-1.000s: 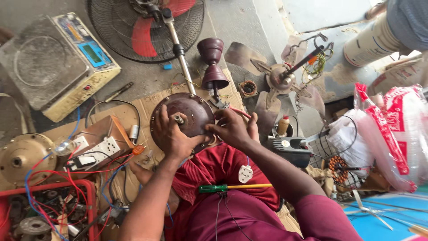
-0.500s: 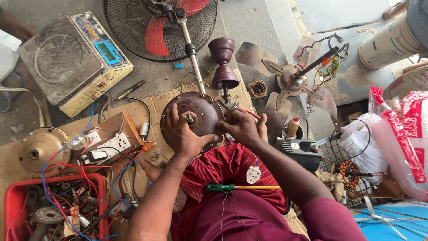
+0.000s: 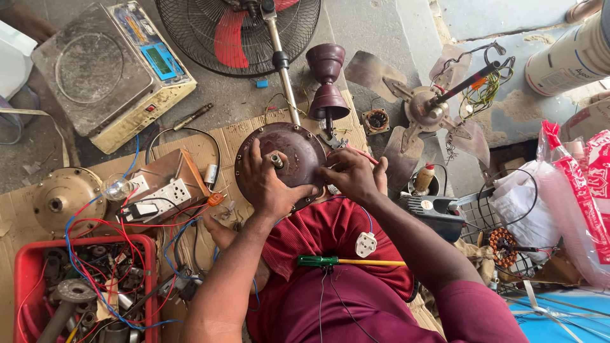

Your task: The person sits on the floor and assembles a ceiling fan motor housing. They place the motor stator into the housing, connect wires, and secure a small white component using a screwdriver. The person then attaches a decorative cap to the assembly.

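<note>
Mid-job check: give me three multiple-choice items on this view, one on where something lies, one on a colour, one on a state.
1. Where does the green-handled screwdriver lie?
A. across the person's lap
B. on the weighing scale
C. in the red crate

2. What colour are the blades inside the round wire fan guard at the top?
A. blue
B. red
C. white

3. What is the left hand doing?
A. resting flat on the cardboard
B. holding a wire
C. gripping the rim of the round brown motor housing

Answers:
1. A, it rests on the maroon cloth over the legs.
2. B, red blades show through the guard.
3. C, its fingers wrap the housing's edge, while the right hand works at its right side.
</note>
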A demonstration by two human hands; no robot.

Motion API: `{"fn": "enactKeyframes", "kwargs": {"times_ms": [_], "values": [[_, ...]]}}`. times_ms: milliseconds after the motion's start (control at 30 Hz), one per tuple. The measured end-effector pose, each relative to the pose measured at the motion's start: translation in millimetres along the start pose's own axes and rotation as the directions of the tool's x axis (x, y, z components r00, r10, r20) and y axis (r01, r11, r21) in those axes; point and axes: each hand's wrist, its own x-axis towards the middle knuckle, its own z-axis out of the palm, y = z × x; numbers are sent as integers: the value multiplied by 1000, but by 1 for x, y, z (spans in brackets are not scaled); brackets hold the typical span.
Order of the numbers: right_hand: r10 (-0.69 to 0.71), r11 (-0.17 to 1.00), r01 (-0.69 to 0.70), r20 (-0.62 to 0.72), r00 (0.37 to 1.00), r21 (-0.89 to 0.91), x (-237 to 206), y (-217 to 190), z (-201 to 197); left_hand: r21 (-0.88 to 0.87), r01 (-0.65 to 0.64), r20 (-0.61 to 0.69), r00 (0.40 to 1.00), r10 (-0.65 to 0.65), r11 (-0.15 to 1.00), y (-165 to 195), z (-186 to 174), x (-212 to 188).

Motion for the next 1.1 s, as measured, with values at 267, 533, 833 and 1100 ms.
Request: {"fn": "enactKeyframes", "kwargs": {"times_ms": [267, 533, 833, 1100], "values": [[192, 980, -193, 8, 981, 41, 1, 4, 1, -12, 26, 20, 999, -25, 1000, 0, -1, 0], [120, 992, -119, 28, 992, -42, 3, -1, -3, 19, 23, 20, 1000, -23, 1000, -1, 0, -1], [179, 982, -180, 12, 984, 62, 2, -8, -1, -2, 23, 24, 999, -23, 1000, 1, -1, -2], [178, 982, -181, -54, 982, -50, 3, -10, 2, -33, -3, -14, 1000, 2, 999, 0, -2, -1]]}}
